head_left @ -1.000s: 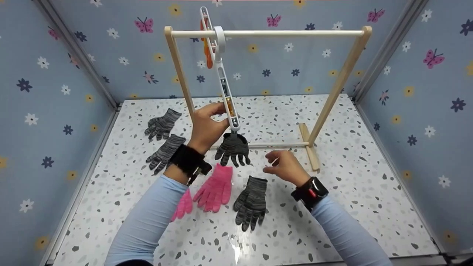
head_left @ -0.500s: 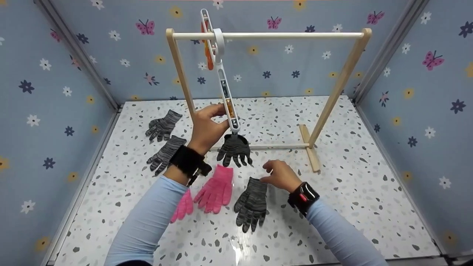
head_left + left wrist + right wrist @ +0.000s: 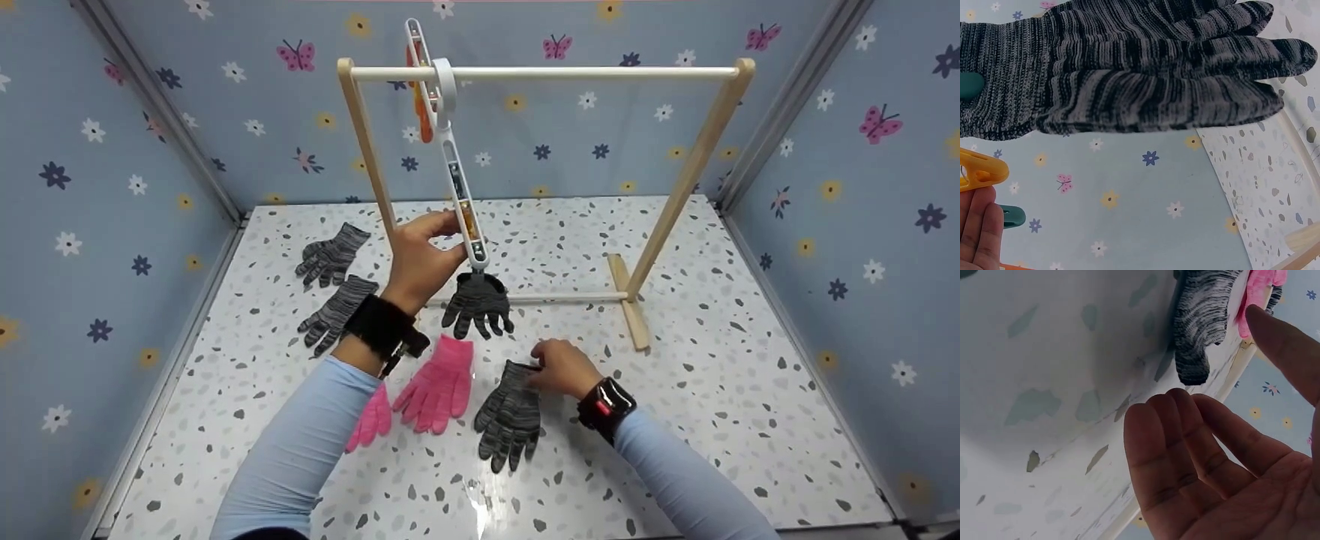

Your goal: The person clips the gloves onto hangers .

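Note:
A white clip hanger (image 3: 454, 169) hangs by its ring from the bar of a wooden rack. My left hand (image 3: 421, 259) grips the hanger's near end; its fingertips lie beside a yellow clip (image 3: 983, 170) and a green clip (image 3: 1014, 216) in the left wrist view. From that end a dark grey striped knit glove (image 3: 478, 306) dangles, fingers down. Another grey striped glove (image 3: 510, 420) lies on the tabletop. Over its cuff hovers my right hand (image 3: 566, 367), with thumb and loosely bent fingers apart; the right wrist view has nothing between them.
Two pink gloves (image 3: 437, 386) lie left of the near grey one, one partly behind my left sleeve. Two more grey gloves (image 3: 330, 255) lie at the far left. The wooden rack (image 3: 679, 187) stands across the speckled tabletop (image 3: 712, 420), with patterned walls around.
My right hand has moved down and left to the cuff of the lying grey glove. My left hand keeps its hold on the hanger, and the hanging glove has swung slightly right.

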The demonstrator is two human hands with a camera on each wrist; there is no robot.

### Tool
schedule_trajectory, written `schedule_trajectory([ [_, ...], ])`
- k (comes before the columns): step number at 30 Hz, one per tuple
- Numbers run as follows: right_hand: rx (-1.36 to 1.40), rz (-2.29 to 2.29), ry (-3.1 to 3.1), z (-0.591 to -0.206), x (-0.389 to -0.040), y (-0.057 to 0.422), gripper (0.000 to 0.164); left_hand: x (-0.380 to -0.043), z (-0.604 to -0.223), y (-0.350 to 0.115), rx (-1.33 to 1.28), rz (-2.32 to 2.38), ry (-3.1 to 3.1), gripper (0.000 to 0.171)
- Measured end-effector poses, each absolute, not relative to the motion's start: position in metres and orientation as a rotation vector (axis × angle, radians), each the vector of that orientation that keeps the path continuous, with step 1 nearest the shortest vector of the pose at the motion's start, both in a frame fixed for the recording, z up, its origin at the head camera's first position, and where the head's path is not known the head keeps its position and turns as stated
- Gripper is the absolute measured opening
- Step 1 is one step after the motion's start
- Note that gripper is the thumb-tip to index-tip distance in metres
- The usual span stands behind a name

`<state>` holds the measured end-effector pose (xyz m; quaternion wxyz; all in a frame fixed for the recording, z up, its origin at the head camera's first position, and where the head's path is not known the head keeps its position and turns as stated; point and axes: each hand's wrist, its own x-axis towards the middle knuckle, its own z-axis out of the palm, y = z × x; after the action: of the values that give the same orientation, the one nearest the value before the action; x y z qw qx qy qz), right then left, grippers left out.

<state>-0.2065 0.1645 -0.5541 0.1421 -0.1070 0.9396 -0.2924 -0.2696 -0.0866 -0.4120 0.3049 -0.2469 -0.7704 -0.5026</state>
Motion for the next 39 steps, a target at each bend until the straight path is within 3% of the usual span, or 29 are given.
schedule_trajectory([
  [25,-0.418,-0.836,2.756,-0.580,-0.209,0.159,0.028,-0.270,-0.410,-0.091,-0.662,-1.377,-2.067,0.023],
  [39,-0.306,-0.909,2.664,-0.570,-0.203,0.151,0.022,-0.270,-0.411,-0.091,-0.661,-1.350,-2.060,0.021],
])
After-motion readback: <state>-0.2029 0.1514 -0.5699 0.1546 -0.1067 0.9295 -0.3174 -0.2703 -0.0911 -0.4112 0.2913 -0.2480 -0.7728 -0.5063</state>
